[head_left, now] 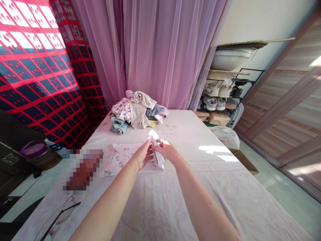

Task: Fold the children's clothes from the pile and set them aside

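My left hand [142,154] and my right hand [166,150] meet above the table, both pinching a crumpled white printed cloth [157,157] between their fingers. Just beneath them, a flat white garment with a small print and pink edging [122,159] lies on the pale sheet-covered table [190,190]. My left hand partly hides that garment's right side. Farther back, a heaped pile of mixed clothes [136,112] sits near the far end of the table, apart from both hands.
Wire-framed eyeglasses [59,217] lie at the table's near left, and a pixelated object [82,170] lies beyond them. Past the right edge stand a shoe rack [220,97], a plastic bag [227,137] and a cardboard box [243,160]. Pink sheer curtains [160,50] hang behind the table.
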Demonstrator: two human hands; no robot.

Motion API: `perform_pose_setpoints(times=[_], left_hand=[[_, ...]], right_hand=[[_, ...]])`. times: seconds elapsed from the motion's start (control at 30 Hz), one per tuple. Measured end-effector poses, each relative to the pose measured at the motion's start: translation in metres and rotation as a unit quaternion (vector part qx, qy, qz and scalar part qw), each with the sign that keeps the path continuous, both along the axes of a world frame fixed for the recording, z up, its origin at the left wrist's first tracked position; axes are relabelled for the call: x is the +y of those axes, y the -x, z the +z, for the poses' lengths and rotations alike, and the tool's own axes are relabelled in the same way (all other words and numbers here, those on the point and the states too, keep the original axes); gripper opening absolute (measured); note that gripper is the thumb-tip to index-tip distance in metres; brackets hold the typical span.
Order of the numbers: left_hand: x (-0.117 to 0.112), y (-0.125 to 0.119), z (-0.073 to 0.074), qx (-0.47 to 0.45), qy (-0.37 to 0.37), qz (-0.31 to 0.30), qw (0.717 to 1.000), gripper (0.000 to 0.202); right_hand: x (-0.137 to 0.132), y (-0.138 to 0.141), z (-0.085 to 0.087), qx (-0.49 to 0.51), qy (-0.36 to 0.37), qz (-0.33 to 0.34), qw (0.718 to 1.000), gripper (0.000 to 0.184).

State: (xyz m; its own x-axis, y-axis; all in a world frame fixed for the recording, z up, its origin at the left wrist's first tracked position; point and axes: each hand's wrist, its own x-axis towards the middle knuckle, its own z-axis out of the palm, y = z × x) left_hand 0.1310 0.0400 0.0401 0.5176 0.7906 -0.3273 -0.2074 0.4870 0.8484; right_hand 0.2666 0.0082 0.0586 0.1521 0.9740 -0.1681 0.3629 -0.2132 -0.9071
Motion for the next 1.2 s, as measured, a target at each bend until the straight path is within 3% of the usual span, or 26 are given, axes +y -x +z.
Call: perform_pose_setpoints(times=[0.1, 0.17, 0.3, 0.43, 0.57, 0.73, 0.87, 0.97, 1.2], left_hand=[[0.005, 0.011, -0.001, -0.003, -0.003, -0.022, 1.0, 0.056], [0.008, 0.019, -0.006, 0.052, -0.037, 0.01, 0.998, 0.049], [0.018, 0.03, -0.02, 0.194, -0.107, 0.098, 0.97, 0.033], [0.027, 0.047, -0.024, 0.232, -0.119, 0.124, 0.957, 0.027], [0.034, 0.079, -0.02, 0.248, -0.115, 0.131, 0.953, 0.033], [0.044, 0.122, -0.02, 0.284, -0.115, 0.151, 0.94, 0.046], [0.049, 0.146, -0.024, 0.359, -0.134, 0.167, 0.908, 0.044], [0.05, 0.158, -0.027, 0.394, -0.16, 0.166, 0.89, 0.042], [0.055, 0.171, -0.043, 0.398, -0.192, 0.151, 0.884, 0.049]], right_hand=[[-0.004, 0.011, 0.005, 0.074, 0.025, 0.088, 0.993, 0.039], [-0.006, 0.014, 0.006, 0.115, 0.031, 0.108, 0.987, 0.037], [-0.008, 0.009, -0.003, 0.165, 0.032, 0.013, 0.986, 0.036], [-0.009, -0.004, -0.021, 0.166, 0.025, -0.098, 0.981, 0.026], [-0.012, -0.01, -0.039, 0.163, 0.04, -0.136, 0.976, 0.025], [-0.011, -0.003, -0.056, 0.131, 0.038, -0.124, 0.983, 0.024], [-0.007, 0.007, -0.065, 0.087, 0.026, -0.087, 0.992, 0.024], [-0.006, 0.014, -0.069, 0.047, 0.026, -0.064, 0.997, 0.024], [0.0, 0.035, -0.063, -0.056, 0.051, -0.023, 0.997, 0.025]])
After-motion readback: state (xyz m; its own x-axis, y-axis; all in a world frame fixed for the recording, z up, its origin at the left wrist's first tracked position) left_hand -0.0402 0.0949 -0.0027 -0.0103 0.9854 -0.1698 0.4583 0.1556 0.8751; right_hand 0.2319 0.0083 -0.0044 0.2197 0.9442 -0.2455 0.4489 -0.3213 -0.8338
